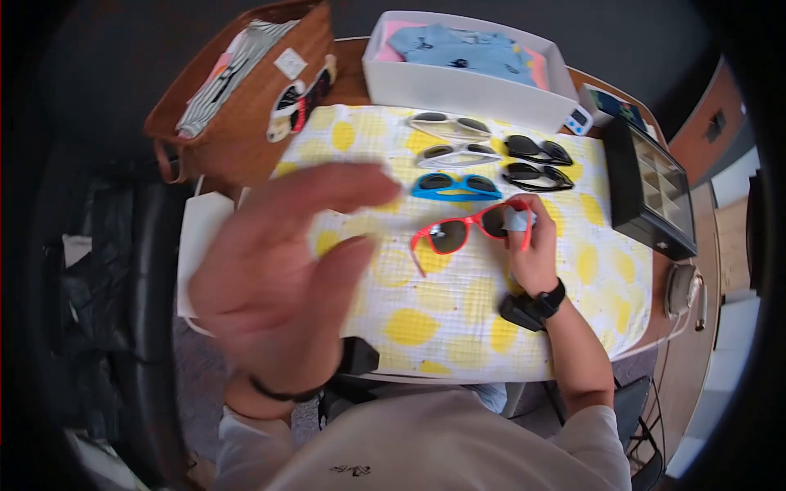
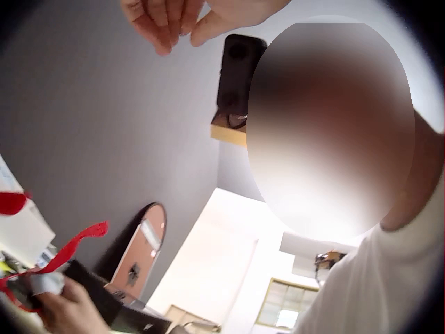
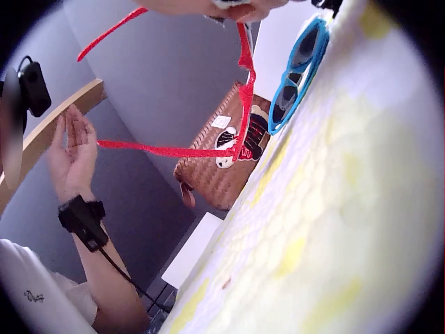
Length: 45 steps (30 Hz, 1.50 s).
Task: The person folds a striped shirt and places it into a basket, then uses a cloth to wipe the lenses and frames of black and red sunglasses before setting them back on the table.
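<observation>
Red sunglasses (image 1: 449, 236) are gripped at one end by my right hand (image 1: 534, 254), with a small pale grey-blue piece (image 1: 519, 219) between the fingers at that lens. Their arms are unfolded, and the right wrist view shows the red frame (image 3: 246, 104) above the cloth, held by the right hand (image 3: 208, 5). My left hand (image 1: 282, 262) is raised close to the head camera, blurred, its fingers loosely bent and apart from the thumb, holding nothing. Blue sunglasses (image 1: 455, 187) lie just beyond the red pair.
Two white-framed (image 1: 450, 126) and two black sunglasses (image 1: 536, 150) lie on the lemon-print cloth (image 1: 458, 303). Behind stands a white bin (image 1: 475, 85) with clothing. A woven brown bag (image 1: 237, 135) is at the left, a black compartment case (image 1: 629, 192) at the right.
</observation>
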Available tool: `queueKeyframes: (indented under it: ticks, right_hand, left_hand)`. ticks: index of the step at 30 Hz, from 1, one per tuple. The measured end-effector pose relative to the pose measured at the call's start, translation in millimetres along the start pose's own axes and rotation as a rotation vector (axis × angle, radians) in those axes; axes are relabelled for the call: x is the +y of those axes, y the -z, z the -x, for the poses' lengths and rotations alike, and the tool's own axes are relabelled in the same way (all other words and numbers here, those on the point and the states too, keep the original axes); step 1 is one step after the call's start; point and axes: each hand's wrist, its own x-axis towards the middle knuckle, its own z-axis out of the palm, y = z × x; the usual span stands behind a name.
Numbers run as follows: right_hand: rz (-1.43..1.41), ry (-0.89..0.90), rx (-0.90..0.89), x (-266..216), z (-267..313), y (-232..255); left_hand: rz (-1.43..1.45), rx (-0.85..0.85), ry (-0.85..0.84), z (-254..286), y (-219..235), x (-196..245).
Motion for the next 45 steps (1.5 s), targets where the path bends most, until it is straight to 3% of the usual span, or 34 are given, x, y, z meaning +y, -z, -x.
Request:
queueKeyframes:
  ticks: [1, 3, 5, 6, 8, 9, 11, 17, 21, 27, 33, 36, 38, 41, 45]
  right_hand:
    - [0.001, 0.006, -0.01, -2, -1, -1]
    - [0.025, -0.037, -0.038, -9, -2, -2]
    - [0.033, -0.113, -0.098, -7, -3, -1]
    - [0.061, -0.124, -0.118, -7, -4, -2]
    - [0.103, -0.144, -0.172, -6, -5, -4]
    - [0.157, -0.163, -0.212, -4, -5, -3]
    - [0.196, -0.139, -0.219, 6, -5, -2]
    - [0.058, -0.171, -0.181, -19, -4, -1]
    - [0.063, -0.084, -0.189, -20, -11, 3]
    - [-0.058, -0.083, -0.113, -23, -25, 3]
    - [-0.065, -0.039, -0.046, -6, -25, -2]
    - [0.08, -0.001, -0.102, 1, -24, 7]
    - [0.157, 0.031, -0.147, -5, -22, 8]
    - [0.228, -0.089, -0.207, -9, -18, 9]
    - [0.393, -0.04, -0.24, -2, -16, 15]
  left_hand:
    - [-0.187, 0.083, 0.117, 4, -11, 4]
    - [-0.315, -0.105, 0.213, 25, -4, -7]
    - [-0.645, -0.239, 0.119, 43, -6, -24]
    - [-0.662, -0.238, 0.124, 50, -4, -35]
    - [-0.77, -0.443, 0.119, 62, 2, -55]
    - [-0.777, -0.443, 0.122, 64, 5, -62]
    - [-0.797, -0.546, 0.241, 62, 7, -73]
    - [-0.608, -0.499, 0.248, 54, -6, -74]
    - [-0.439, -0.528, 0.254, 48, -12, -85]
    - [-0.33, -0.402, 0.137, 45, -13, -114]
    - [-0.293, -0.409, 0.233, 54, -14, -121]
    - [-0.301, -0.4, 0.178, 56, -11, -122]
    - [-0.302, -0.478, 0.254, 54, -5, -115]
    - [-0.443, -0.568, 0.291, 60, 4, -109]
    - [-0.46, -0.552, 0.319, 69, 12, -99]
